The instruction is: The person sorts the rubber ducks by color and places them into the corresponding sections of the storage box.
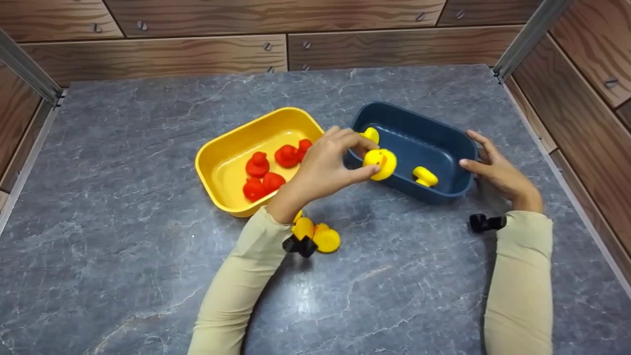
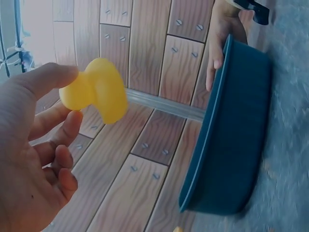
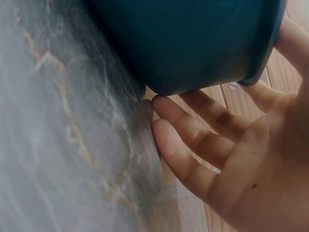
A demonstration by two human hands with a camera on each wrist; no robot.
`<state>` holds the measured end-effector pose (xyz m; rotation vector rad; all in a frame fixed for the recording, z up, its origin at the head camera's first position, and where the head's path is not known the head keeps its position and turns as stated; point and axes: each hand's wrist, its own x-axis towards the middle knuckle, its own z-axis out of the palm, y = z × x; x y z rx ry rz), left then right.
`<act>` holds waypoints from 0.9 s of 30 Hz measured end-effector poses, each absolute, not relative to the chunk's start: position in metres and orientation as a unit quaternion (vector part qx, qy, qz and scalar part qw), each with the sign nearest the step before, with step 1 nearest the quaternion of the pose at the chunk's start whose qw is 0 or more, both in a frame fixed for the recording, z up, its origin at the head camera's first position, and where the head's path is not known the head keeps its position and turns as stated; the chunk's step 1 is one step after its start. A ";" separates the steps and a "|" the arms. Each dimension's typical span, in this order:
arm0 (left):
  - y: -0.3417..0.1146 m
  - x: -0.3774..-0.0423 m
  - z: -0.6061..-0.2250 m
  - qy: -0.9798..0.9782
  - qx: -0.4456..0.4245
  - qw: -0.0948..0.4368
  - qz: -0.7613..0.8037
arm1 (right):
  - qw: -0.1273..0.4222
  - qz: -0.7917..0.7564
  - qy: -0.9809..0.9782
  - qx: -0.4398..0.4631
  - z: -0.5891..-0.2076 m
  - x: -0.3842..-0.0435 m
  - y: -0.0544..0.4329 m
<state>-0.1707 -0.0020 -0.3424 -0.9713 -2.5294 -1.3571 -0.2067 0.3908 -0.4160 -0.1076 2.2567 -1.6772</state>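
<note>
A yellow toy duck (image 1: 380, 164) is pinched between the thumb and fingers of my left hand (image 1: 325, 165), held over the near left edge of the dark blue bin (image 1: 419, 116). In the left wrist view the duck (image 2: 108, 92) hangs clear of the bin's side. My right hand (image 1: 508, 177) grips the bin's right end, thumb over the rim and the other fingers along the outer wall. Inside that bin, one yellow duck (image 1: 371, 134) sits at the left, partly hidden by my left hand, and another duck (image 1: 426, 176) lies on its side near the front.
Left of the blue bin stands a yellow bin (image 1: 212, 148) holding several red ducks (image 1: 257, 164). Several yellow ducks (image 1: 327, 240) lie on the grey marbled table (image 1: 394, 296), partly under my left wrist. Wood-patterned panels (image 1: 197, 54) border the table.
</note>
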 end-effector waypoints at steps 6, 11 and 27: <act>0.014 -0.181 -0.348 -0.816 -0.284 0.076 -0.499 | 0.161 -0.578 0.799 -0.032 -0.416 -0.206 0.391; 0.026 -0.189 -0.351 -0.800 -0.243 0.081 -0.542 | 0.164 -0.590 0.790 -0.041 -0.417 -0.207 0.391; 0.057 -0.216 -0.343 -0.855 -0.176 0.059 -0.485 | 0.160 -0.602 0.782 -0.041 -0.417 -0.207 0.391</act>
